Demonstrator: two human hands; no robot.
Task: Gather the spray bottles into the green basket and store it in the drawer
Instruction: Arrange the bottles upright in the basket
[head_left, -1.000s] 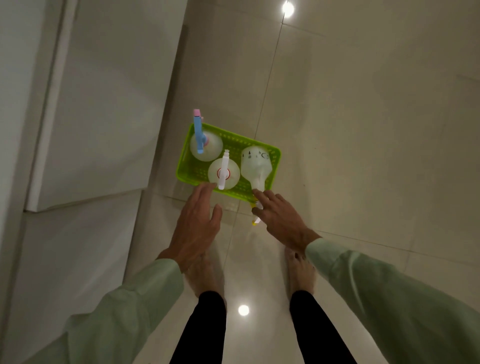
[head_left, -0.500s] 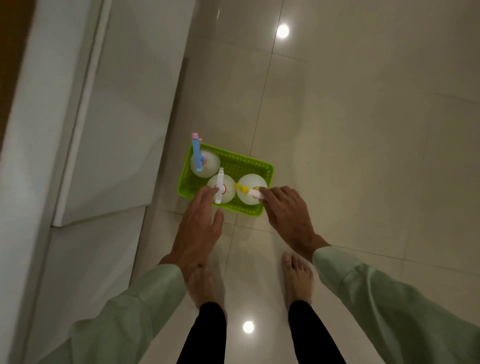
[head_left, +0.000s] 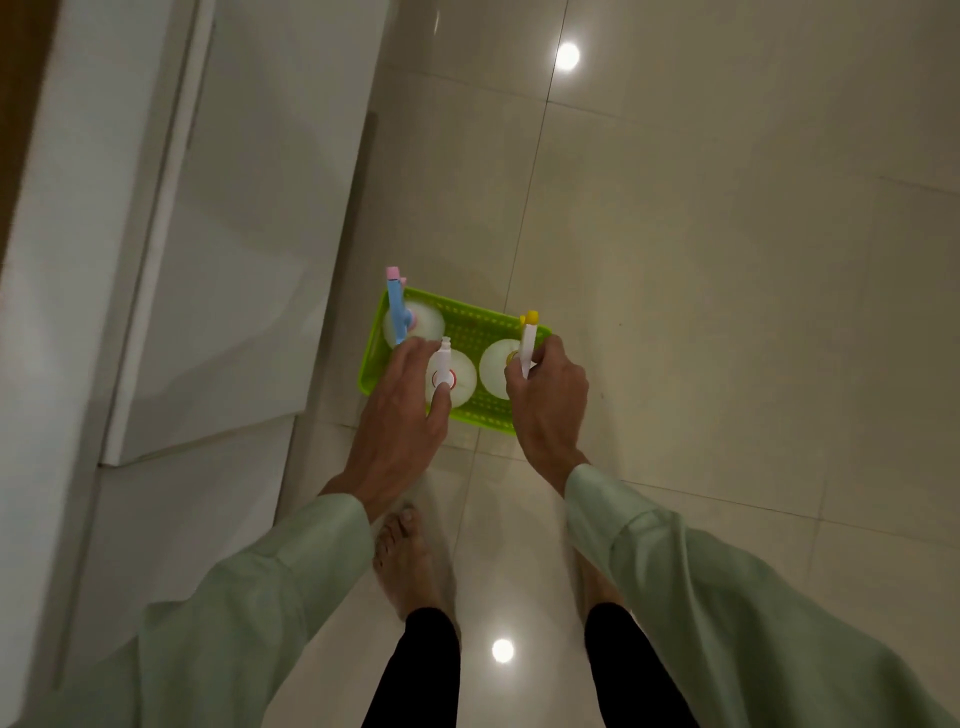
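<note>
A green basket (head_left: 467, 319) sits on the tiled floor in front of my feet. Three white spray bottles stand upright in it. The blue-headed bottle (head_left: 415, 322) is at the far left corner. The bottle with a white head and red ring (head_left: 460, 382) is in the middle, and my left hand (head_left: 402, 410) hovers over it with fingers spread, the thumb touching its head. The yellow-tipped bottle (head_left: 496, 364) stands at the right, and my right hand (head_left: 548, 397) is closed around its spray head (head_left: 528, 338).
White cabinet fronts (head_left: 234, 234) run along the left side, close to the basket. My bare feet (head_left: 410, 561) stand just behind it. Glossy floor tiles (head_left: 727, 312) stretch to the right and beyond, with ceiling lights reflected in them.
The right bottle went from lying tilted over the basket's near edge to standing upright, its head now turned away from me. My left hand moved forward over the middle bottle.
</note>
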